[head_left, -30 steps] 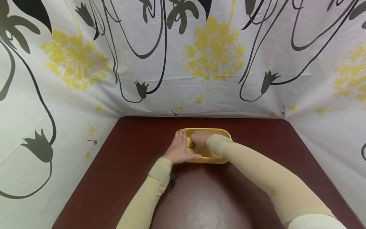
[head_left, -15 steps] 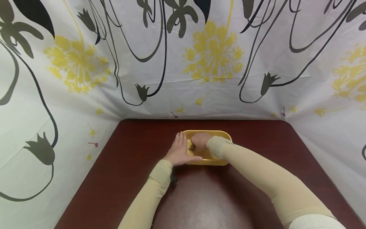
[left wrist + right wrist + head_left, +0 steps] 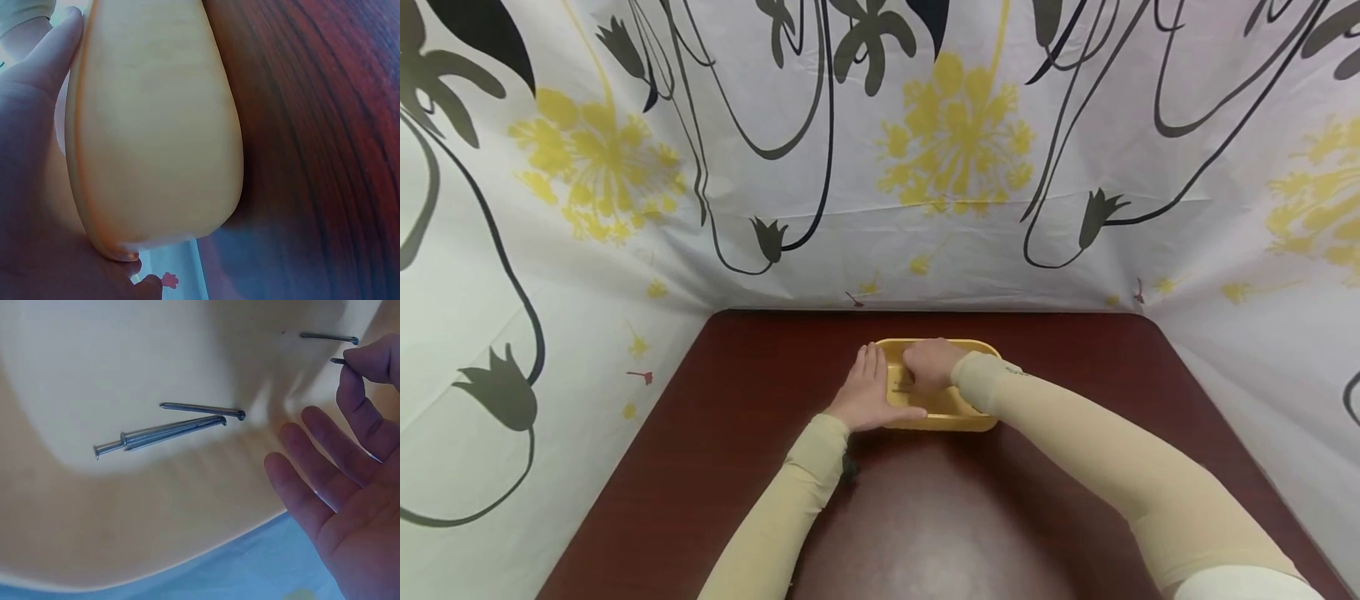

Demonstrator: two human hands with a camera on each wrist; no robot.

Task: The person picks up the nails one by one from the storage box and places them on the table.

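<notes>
Fingers straight, the left hand (image 3: 867, 397) spans 1 end of the yellow box (image 3: 955, 423), seemingly to steady it; inside, the right hand (image 3: 931, 364) pinches 1 nail (image 3: 338, 360) near other nails (image 3: 203, 410).

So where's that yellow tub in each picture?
Head: the yellow tub sits just below and right of center.
Left wrist: the tub's outer side fills the middle-left, running off the top.
Right wrist: the tub's inside, with nails, fills most of the picture.
Shared landmark: patterned cloth beyond the tub.
</notes>
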